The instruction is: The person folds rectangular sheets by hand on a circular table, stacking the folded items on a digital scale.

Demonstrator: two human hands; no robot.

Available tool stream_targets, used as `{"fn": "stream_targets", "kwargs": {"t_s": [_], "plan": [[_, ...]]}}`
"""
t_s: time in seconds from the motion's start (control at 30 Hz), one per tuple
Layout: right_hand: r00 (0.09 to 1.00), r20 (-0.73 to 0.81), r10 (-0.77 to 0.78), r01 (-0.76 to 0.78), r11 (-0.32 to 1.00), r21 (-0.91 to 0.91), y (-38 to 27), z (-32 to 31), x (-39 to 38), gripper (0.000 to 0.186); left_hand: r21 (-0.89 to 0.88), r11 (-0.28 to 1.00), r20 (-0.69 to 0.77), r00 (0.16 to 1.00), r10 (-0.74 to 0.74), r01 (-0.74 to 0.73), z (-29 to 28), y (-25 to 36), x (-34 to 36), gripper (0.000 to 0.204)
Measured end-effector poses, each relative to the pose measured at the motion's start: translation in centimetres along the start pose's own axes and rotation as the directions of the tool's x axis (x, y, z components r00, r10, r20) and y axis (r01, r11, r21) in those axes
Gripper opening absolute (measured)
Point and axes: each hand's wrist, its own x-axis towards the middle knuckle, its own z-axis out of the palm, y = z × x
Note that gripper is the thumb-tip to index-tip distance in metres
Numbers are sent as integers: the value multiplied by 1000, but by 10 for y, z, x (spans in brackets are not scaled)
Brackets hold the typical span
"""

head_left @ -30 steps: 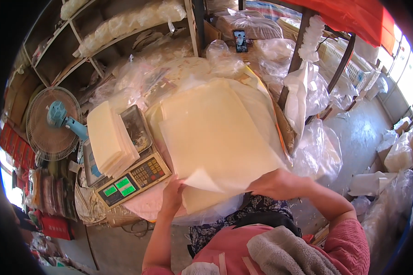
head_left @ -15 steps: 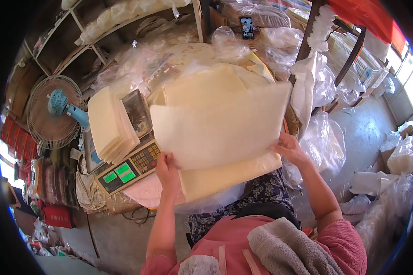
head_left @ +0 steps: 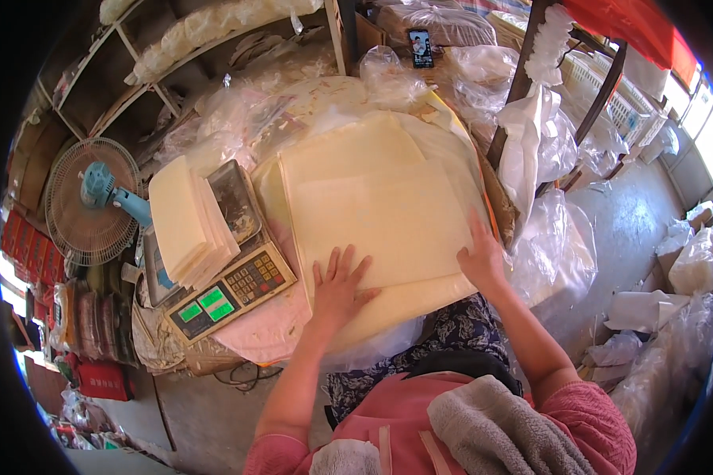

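Note:
Wide, thin cream-coloured sheets (head_left: 372, 190) lie spread over one another on the table in front of me. My left hand (head_left: 341, 289) rests flat on the near left part of the top sheet, its fingers spread. At the sheets' right edge is my right hand (head_left: 483, 257), with its index finger stretched forward and its thumb apart; nothing shows in its grip. Left of the sheets stands a digital scale (head_left: 249, 277) with lit green displays. A thick stack of folded cream sheets (head_left: 186, 222) sits on its pan.
A blue fan (head_left: 95, 190) stands beyond the scale at the left. Clear plastic bags (head_left: 392, 75) and a phone (head_left: 421, 47) with a lit screen lie at the back. A dark post (head_left: 523, 87) and hanging plastic bags (head_left: 558, 237) flank the table's right side.
The raised sheet has come down flat onto the others. My left hand has let go of its corner and moved right onto it; my right hand has let go and opened at the edge.

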Motion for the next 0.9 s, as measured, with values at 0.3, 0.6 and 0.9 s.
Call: {"fn": "stream_targets", "kwargs": {"t_s": [0.3, 0.6, 0.9], "plan": [[895, 293, -337, 414, 872, -261, -11, 43, -19, 52, 19, 992, 58, 991, 121, -123, -4, -6, 7, 68], [673, 653, -348, -68, 850, 522, -57, -17, -48, 39, 58, 983, 37, 985, 171, -172, -13, -20, 22, 67], [951, 296, 93, -309, 183, 933, -83, -38, -4, 35, -75, 995, -69, 996, 65, -70, -46, 29, -10, 84]]}}
